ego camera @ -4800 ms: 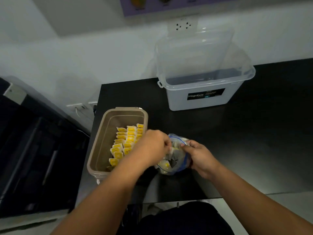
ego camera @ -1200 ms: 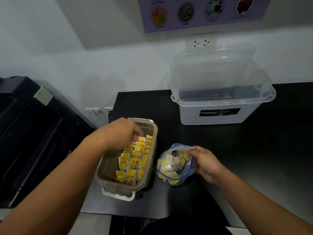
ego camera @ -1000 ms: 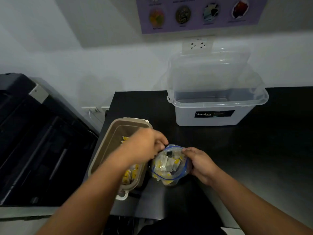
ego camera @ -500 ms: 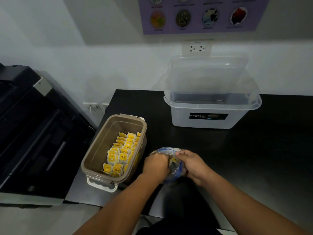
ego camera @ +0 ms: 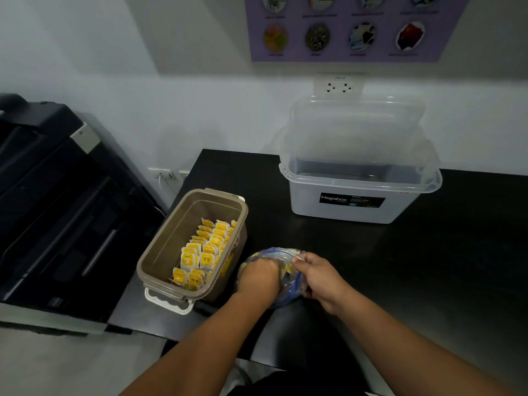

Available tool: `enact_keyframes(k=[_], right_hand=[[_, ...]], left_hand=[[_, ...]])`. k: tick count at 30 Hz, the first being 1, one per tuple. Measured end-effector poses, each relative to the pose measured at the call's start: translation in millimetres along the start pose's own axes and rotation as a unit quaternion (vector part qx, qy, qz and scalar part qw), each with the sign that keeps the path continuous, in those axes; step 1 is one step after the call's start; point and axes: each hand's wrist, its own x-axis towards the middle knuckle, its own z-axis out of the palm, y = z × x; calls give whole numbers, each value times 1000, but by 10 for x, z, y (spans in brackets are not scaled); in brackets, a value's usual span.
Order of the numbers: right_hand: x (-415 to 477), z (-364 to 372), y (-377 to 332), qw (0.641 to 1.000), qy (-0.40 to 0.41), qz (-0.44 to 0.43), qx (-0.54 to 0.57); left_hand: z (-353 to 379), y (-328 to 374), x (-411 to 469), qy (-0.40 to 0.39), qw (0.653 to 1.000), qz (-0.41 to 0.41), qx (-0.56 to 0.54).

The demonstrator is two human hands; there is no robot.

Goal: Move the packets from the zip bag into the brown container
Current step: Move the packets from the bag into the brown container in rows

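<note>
Brown container [ego camera: 160, 254] looks maybe half full of packets [ego camera: 204, 252]. Beside it, left hand [ego camera: 261, 277] digs in the zip bag [ego camera: 288, 292], grip hidden; right hand [ego camera: 317, 277] pinches the rim, more packets inside.

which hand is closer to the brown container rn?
Left. The left hand is down in the zip bag right beside the brown container. The right hand pinches the bag's far edge, with the bag between it and the container.
</note>
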Motion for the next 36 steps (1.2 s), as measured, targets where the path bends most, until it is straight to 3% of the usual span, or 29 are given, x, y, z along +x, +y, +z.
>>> enact_keyframes(k=[13,20,25,30,36], right_hand=[[-39,27,-16,1000,17,-2,-15],[-65,73,-21,1000,24,1,-1],[-65,120,-20,999,42,-7,4],[-41,156,-24,997,52,-1,59],[-26,283,-21,992,69,-6,110]], left_hand=[[-132,-22,45,-54,998,-5,41],[-150,-63,-47,-17,995,24,93],[-328,-120,-178,17,998,58,-21],[-632,-280,-372,100,961,100,-236],[-1163,-651,-489,128,934,136,-305]])
